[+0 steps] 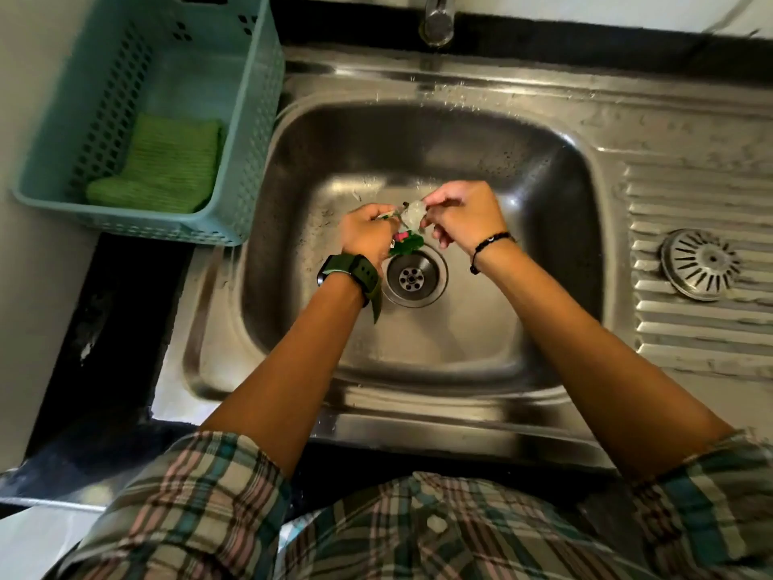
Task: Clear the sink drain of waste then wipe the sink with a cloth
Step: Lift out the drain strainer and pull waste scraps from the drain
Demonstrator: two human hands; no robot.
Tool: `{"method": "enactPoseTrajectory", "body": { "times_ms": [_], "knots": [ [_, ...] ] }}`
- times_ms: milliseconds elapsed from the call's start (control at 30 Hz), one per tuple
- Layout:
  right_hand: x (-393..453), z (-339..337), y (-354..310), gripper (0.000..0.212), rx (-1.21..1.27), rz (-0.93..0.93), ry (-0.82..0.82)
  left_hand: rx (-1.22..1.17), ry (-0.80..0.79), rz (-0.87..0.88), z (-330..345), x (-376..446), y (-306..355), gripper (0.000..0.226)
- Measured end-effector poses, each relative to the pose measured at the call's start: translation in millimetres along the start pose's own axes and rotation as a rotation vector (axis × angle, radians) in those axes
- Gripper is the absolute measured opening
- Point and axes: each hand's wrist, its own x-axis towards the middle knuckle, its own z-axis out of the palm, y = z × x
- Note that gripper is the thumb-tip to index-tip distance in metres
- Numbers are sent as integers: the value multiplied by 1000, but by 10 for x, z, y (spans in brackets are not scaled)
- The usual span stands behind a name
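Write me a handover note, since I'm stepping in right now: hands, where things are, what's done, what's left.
Left hand grips waste scraps above the drain. Right hand pinches a clear crumpled piece.
Strainer lies on the drainboard; the drain opening looks clear.
Green cloth sits in the teal basket, untouched.
Done: waste lifted.
Left: discard waste, wipe the sink.

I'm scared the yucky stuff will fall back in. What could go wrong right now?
1. Both hands, left hand and right hand, hold the waste right above the open drain. A dropped scrap might slip back down.
2. The strainer sits off on the draining board, so nothing covers the hole.
3. The green bits by the drain's rim could slide in.
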Motion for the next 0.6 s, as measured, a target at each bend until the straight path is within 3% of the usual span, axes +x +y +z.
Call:
{"method": "enactPoseTrajectory", "body": {
  "times_ms": [267, 367, 467, 600],
  "knots": [
    [-232, 29, -75, 7, -119, -160, 54, -28, -132, 72, -45, -374, 184, 12],
    [-278, -2, -111, 19, -87, -124, 58, -18, -183, 106, -69, -514, 220, 10],
    [-370, -67, -146, 38, 58, -62, -13, -28, -192, 123, -148, -652, 241, 12],
    [-498, -141, -169, 27, 96, -78, -152, -35, -165, 180, -205, -807, 235, 25]
  ]
}}
